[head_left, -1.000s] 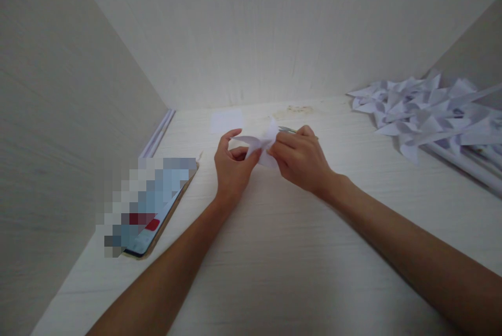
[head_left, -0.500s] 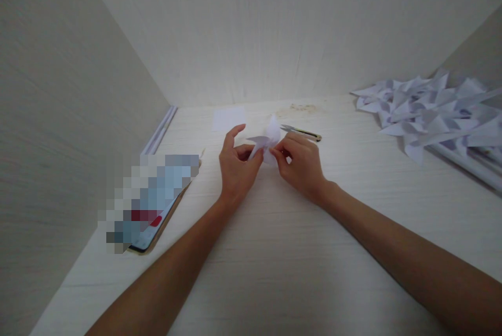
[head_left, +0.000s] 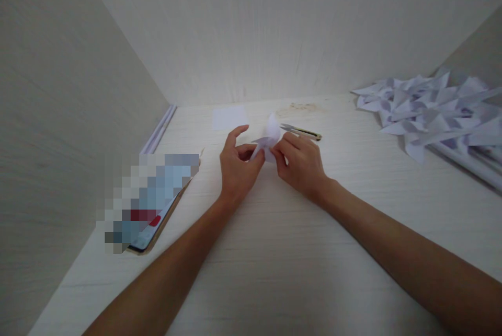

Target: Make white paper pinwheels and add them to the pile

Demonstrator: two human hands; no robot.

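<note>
Between my two hands is a white paper pinwheel with curled blades, held just above the pale table. My left hand pinches its left side between thumb and fingers, while the index finger is raised. At the pinwheel's right side, my right hand is closed, thumb and index finger pressed together on the paper near its middle. Just beyond the right hand lies a pair of thread snips, blades pointing left. A flat white paper square rests beyond the left hand.
Several finished paper pinwheels are heaped at the right, on rolled paper sticks. More white rolls lie along the left wall. A phone, partly pixelated, lies at the left. Walls enclose the table's back and sides.
The pinwheel has turned slightly in my fingers, its left blade shifting to the right. Both hands keep nearly the same place and grip.
</note>
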